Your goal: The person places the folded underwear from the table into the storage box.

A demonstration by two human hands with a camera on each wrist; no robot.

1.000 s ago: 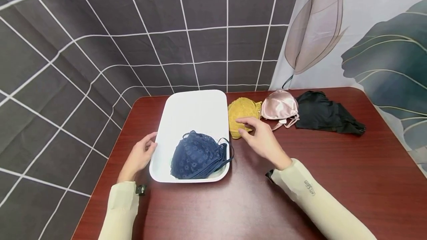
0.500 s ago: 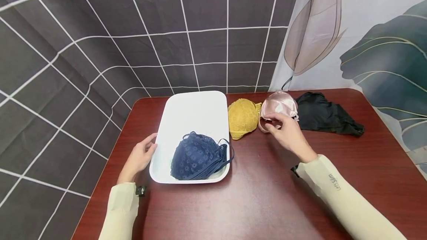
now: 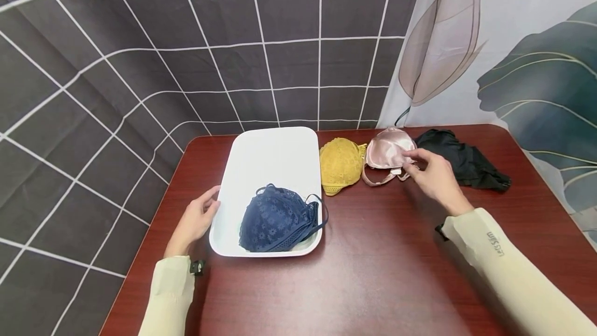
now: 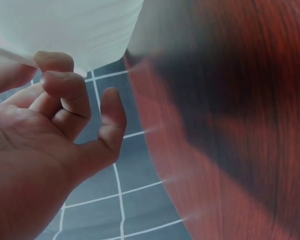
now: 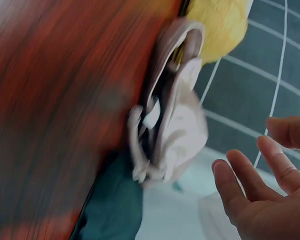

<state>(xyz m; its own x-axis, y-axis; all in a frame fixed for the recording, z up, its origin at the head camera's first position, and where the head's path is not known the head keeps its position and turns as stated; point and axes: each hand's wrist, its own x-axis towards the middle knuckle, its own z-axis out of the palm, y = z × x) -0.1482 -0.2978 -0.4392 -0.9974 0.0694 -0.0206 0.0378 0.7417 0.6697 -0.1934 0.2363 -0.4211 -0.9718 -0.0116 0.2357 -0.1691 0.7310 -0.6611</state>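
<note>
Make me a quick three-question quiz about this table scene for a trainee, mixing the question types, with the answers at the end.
1. Which item lies inside the white tray?
2. True or false: the right hand is gripping the white tray.
3. Fill in the blank: on the table, the pink satin bra lies between the yellow bra and the ____.

Key:
1. The navy lace bra.
2. False; the right hand holds nothing.
3. black garment
</note>
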